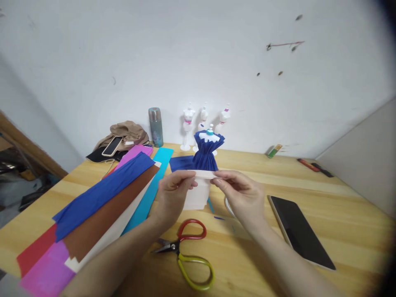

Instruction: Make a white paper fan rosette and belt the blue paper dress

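Note:
My left hand and my right hand pinch the two ends of a narrow, pale folded strip of paper, stretched level between them. Below the strip, a wider pale sheet of paper shows; whether the two are joined I cannot tell. Just behind stands a small dress form in a gathered dark blue paper dress, its lower part hidden by my hands. Scissors with one red and one yellow-green handle lie open on the table under my wrists.
Long coloured paper sheets are piled at the left, beside a cap with a phone on it. A flask and several white dress forms stand by the wall. A tablet lies at right on the wooden table.

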